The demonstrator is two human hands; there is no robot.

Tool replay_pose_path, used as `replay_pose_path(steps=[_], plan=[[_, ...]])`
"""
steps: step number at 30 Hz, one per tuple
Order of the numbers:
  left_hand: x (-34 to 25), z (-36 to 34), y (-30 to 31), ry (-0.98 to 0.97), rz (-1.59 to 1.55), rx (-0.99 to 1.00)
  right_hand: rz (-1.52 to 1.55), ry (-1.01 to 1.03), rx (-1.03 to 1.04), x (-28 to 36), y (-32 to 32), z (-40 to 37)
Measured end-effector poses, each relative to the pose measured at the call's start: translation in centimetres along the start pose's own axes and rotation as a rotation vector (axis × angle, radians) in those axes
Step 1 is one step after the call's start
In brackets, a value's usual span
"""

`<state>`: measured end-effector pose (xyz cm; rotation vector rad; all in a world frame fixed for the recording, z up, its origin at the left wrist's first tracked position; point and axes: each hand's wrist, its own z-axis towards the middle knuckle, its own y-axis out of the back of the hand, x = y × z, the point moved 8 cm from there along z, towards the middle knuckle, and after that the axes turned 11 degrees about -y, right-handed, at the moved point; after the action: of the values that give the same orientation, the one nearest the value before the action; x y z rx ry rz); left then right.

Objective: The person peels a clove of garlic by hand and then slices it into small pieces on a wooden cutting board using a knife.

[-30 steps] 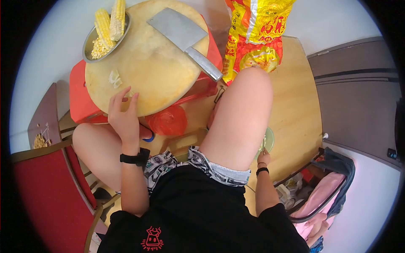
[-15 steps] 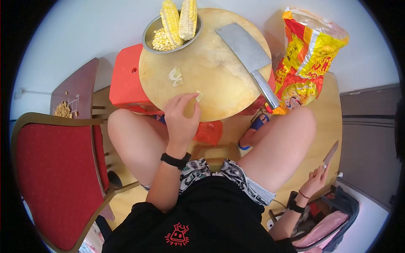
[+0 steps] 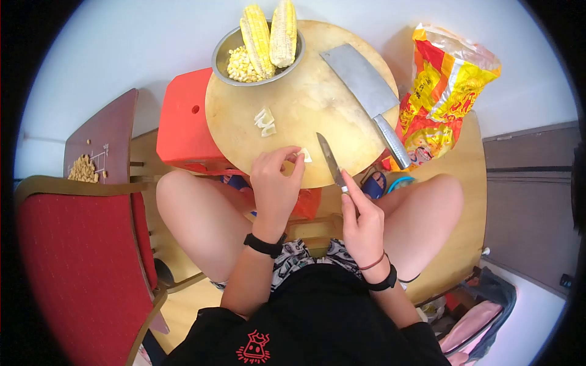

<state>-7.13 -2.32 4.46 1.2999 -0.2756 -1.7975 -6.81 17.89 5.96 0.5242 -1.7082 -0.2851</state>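
Observation:
My left hand [image 3: 278, 186] is at the near edge of a round cutting board [image 3: 244, 104]. Its thumb and index finger are closed on a small pale piece [image 3: 304, 156] resting there. In my right hand [image 3: 364, 227] a small knife [image 3: 330, 160] is gripped, its blade angled up and left over the board, just right of that piece. Several thin pale slices [image 3: 265, 122] lie farther up the board. To the right rests a large cleaver [image 3: 360, 79], handle toward me. A metal bowl [image 3: 218, 67] at the back holds loose corn kernels [image 3: 244, 66] and two cobs [image 3: 257, 38].
A red stool [image 3: 189, 113] stands under the board. At right is a bright red and yellow bag [image 3: 448, 85]. A red chair [image 3: 79, 274] and a dark red surface [image 3: 116, 131] with small brown pieces [image 3: 83, 169] are at left. A grey cabinet [image 3: 537, 201] stands far right.
My right hand has swung in from the far right, bringing the knife over the board beside my left hand. The left hand stays at the pale piece; the whole view has shifted slightly.

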Motion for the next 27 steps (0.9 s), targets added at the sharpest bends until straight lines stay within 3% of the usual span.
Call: replay_pose_path(steps=[8,17,27], plan=[[-0.4,-0.5,-0.3,-0.005,-0.005,-0.159,-0.112,0.052,0.064,1.3,-0.5,0.0],[-0.2,-0.5,-0.6,0.083,-0.013,-0.143,-0.091,0.007,0.065,1.2,-0.7,-0.4],[-0.7,-0.4,-0.7,0.031,0.002,-0.118,-0.095,0.021,0.038,0.9,-1.1,-1.1]])
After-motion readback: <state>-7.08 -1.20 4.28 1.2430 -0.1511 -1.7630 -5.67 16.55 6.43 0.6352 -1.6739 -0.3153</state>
